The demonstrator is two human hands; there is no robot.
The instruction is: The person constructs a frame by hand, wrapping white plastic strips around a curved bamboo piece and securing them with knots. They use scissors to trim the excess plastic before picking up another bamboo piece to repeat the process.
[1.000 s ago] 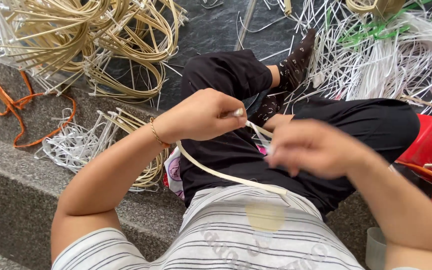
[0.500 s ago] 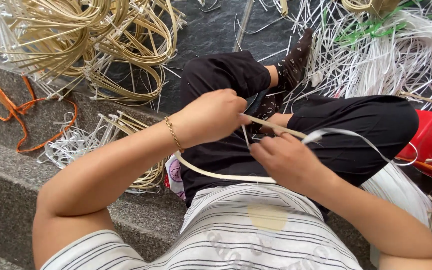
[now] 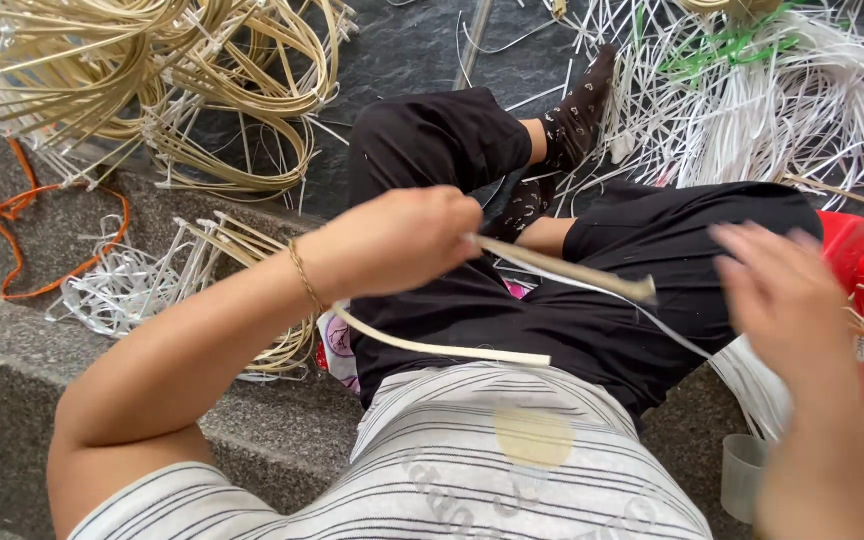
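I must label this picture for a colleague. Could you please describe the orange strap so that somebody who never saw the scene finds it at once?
Look at the grey stone step along the left edge of the picture. Below the big heap of tan cane loops and left of a small tangle of white strips, the orange strap lies in a loose curl. It is the only orange thing there; everything around it is tan or white.

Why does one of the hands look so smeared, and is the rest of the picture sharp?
In the head view, the right hand is motion-blurred, its fingers streaked; the left hand gripping the tan strip is fairly crisp; light is soft and even, without hard shadows; a pale yellowish blotch lies on the striped shirt.
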